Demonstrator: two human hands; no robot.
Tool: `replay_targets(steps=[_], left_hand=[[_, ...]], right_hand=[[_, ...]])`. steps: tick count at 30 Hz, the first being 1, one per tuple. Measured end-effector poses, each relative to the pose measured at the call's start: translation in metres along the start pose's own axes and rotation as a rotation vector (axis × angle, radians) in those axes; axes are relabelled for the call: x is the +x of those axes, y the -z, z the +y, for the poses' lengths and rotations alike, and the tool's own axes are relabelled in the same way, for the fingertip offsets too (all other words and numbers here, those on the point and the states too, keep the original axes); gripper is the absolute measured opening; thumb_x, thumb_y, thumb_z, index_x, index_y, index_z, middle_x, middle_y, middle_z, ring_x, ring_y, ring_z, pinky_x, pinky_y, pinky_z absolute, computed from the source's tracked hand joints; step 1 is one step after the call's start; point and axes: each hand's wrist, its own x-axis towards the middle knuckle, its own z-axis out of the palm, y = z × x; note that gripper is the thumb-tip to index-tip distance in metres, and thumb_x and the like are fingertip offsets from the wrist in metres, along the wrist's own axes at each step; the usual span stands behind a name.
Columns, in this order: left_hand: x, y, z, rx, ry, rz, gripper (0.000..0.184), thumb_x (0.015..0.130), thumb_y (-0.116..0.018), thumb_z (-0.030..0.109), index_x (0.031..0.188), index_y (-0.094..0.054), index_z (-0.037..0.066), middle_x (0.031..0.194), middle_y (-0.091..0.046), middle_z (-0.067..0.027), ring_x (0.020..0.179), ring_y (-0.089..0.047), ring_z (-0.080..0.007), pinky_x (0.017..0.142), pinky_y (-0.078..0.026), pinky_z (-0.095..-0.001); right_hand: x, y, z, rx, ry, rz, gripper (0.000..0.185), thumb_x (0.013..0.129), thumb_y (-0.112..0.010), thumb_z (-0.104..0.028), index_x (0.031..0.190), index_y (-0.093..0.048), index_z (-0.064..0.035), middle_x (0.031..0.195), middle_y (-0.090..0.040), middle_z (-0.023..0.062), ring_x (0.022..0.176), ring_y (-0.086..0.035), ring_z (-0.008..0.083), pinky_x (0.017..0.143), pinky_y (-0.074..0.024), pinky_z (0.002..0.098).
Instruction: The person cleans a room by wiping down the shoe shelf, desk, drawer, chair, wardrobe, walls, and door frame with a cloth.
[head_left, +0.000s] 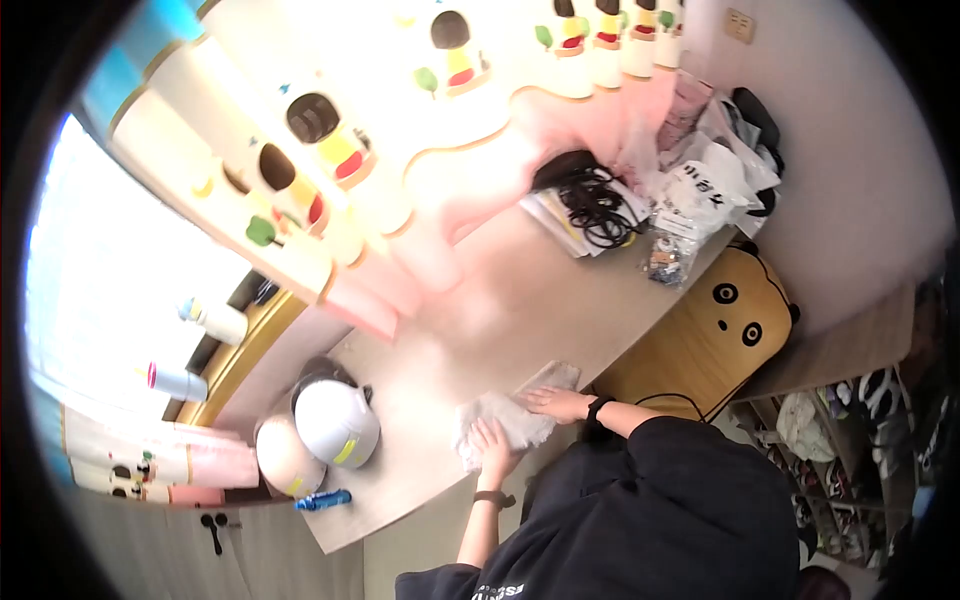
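A pale, fluffy cloth (522,428) lies spread near the front edge of the wooden desk (440,370). My left hand (493,447) rests on the cloth's near left part with its fingers apart. Over the right part, my right hand (560,403) lies flat with fingers stretched out. Dark bands circle both wrists. Neither hand appears to be closed round the cloth.
Two helmets, one white (337,422) and one cream (287,455), stand at the desk's left end beside a blue object (323,500). Papers with black cables (600,210) and plastic bags (705,195) lie at the far right. A panda-faced chair (700,320) adjoins the desk.
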Motion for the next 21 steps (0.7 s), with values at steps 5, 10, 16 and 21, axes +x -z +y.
replay_targets(steps=[5, 10, 16, 21], left_hand=[[0.071, -0.012, 0.055, 0.122, -0.257, -0.128, 0.097, 0.069, -0.070, 0.037, 0.142, -0.015, 0.003, 0.145, -0.004, -0.0311, 0.134, 0.001, -0.0489, 0.104, -0.009, -0.0621], [0.107, -0.023, 0.107, 0.109, -0.578, -0.255, 0.075, 0.075, -0.060, 0.020, 0.141, -0.026, 0.012, 0.149, -0.006, -0.0206, 0.137, 0.000, -0.0398, 0.107, -0.010, -0.0568], [0.080, -0.082, 0.121, 0.028, -1.125, -0.768, 0.059, 0.079, -0.049, 0.009, 0.136, -0.038, 0.018, 0.141, -0.034, -0.0122, 0.132, -0.029, -0.0272, 0.108, -0.022, -0.0424], [-0.032, -0.151, 0.133, -0.028, -1.122, -1.529, 0.039, 0.089, -0.050, 0.014, 0.127, -0.049, 0.007, 0.118, -0.058, -0.0096, 0.107, -0.052, -0.0173, 0.095, -0.038, -0.0292]], right_hand=[[-0.092, 0.003, 0.041, -0.079, -0.420, 0.296, 0.067, 0.070, -0.051, 0.000, 0.135, -0.039, -0.0109, 0.147, -0.022, 0.0116, 0.137, -0.018, 0.0285, 0.111, -0.0170, 0.0394], [-0.172, -0.019, -0.008, 0.220, -0.978, 0.534, 0.059, 0.077, -0.048, -0.001, 0.134, -0.041, -0.0148, 0.145, -0.028, 0.0108, 0.130, -0.033, 0.0306, 0.106, -0.0285, 0.0406], [-0.226, -0.099, -0.170, 1.035, -1.286, 0.496, 0.059, 0.077, -0.043, -0.003, 0.135, -0.039, -0.0134, 0.122, -0.053, 0.0182, 0.109, -0.053, 0.0315, 0.089, -0.0420, 0.0366], [-0.237, -0.225, -0.321, 1.281, -1.501, 0.879, 0.042, 0.087, -0.043, -0.020, 0.128, -0.048, -0.0100, 0.122, -0.055, 0.0142, 0.112, -0.051, 0.0270, 0.095, -0.0384, 0.0353]])
